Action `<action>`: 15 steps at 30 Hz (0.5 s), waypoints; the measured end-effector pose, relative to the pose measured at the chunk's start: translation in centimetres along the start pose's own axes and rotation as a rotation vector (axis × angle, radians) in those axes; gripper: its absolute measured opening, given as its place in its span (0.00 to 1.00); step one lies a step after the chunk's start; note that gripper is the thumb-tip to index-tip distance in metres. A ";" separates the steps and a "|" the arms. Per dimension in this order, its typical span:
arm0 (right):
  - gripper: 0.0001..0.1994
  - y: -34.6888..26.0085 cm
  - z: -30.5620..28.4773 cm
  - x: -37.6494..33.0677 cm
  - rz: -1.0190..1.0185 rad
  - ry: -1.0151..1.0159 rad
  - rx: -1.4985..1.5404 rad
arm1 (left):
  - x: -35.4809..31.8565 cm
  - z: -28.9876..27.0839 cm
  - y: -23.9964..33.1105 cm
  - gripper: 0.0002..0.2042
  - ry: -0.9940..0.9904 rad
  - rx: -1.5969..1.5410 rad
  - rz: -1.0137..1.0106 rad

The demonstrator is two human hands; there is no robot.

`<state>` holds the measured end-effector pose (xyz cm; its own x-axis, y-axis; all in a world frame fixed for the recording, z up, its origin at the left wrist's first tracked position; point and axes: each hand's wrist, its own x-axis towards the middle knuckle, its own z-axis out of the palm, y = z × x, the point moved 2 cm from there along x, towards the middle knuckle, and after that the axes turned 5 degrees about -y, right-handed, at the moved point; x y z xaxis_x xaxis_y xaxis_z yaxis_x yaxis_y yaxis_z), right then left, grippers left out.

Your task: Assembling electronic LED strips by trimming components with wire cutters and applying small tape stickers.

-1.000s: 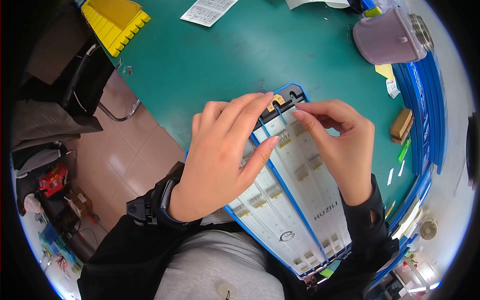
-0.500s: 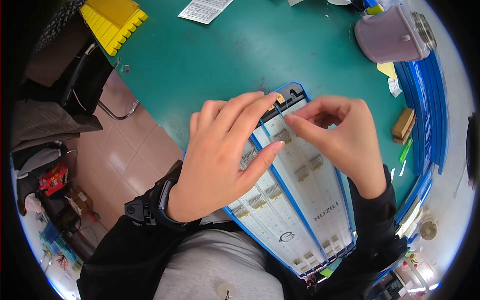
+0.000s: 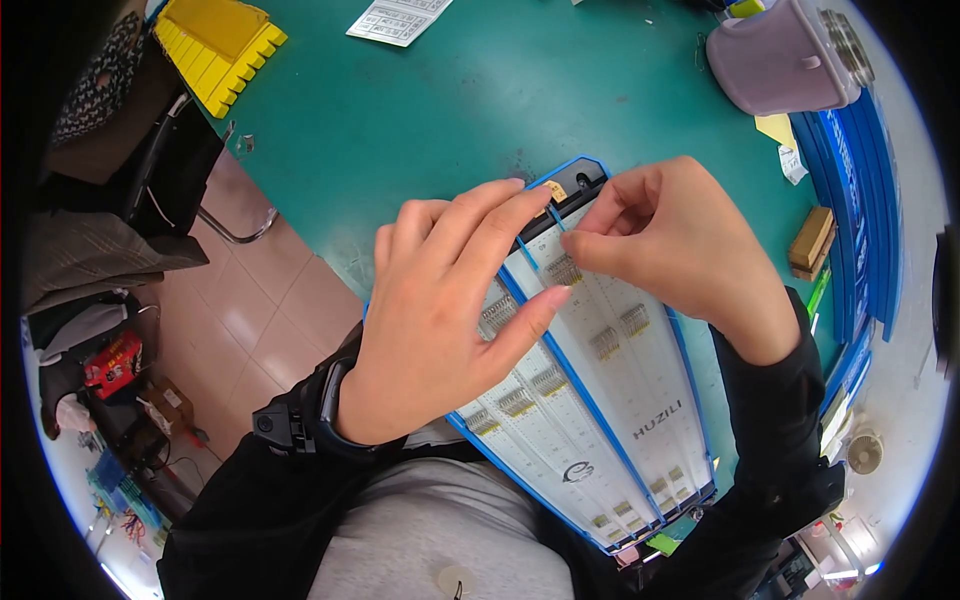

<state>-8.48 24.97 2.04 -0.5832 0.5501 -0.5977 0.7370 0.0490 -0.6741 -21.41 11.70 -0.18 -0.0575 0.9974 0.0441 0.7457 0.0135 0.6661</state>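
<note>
A long, flat case [image 3: 650,370] with blue edges and pale panels lies at a slant before me, its near end by my body. Rows of small coil-like metal pieces [image 3: 604,343] sit along its panels. My left hand [image 3: 440,310] rests over the case's far left part, fingers stretched out and thumb apart. At the far end, a thin blue strip [image 3: 558,219] runs beside its fingertips. My right hand [image 3: 690,240] is pinched over the far right part, thumb and finger together. Whatever is between those fingertips is too small or hidden to tell.
The case lies partly on a green table [image 3: 480,110]. A yellow ridged tray [image 3: 225,60] stands far left and a printed sheet [image 3: 398,18] lies at the back. On the right are a mauve container [image 3: 770,65], a small wooden block [image 3: 811,240] and stacked blue rails [image 3: 868,200].
My right hand has turned, its knuckles moving up and left and its wrist outward to the right, still pinched. My left hand holds its place on the case.
</note>
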 end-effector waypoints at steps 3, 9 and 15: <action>0.09 -0.2 0.0 0.0 -0.006 -0.013 0.000 | 0.0 -0.1 -0.1 0.27 0.002 0.007 -0.004; 0.08 0.2 0.0 0.1 -0.024 -0.005 -0.029 | -0.1 -0.1 0.2 0.26 -0.017 0.037 0.002; 0.08 0.3 -0.5 -1.5 -0.009 -0.005 -0.049 | 0.0 0.3 0.4 0.25 0.000 0.011 -0.004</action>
<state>-7.24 24.55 2.99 -0.5915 0.5454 -0.5938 0.7475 0.0946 -0.6575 -20.93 11.73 -0.14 -0.0604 0.9973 0.0419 0.7525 0.0179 0.6584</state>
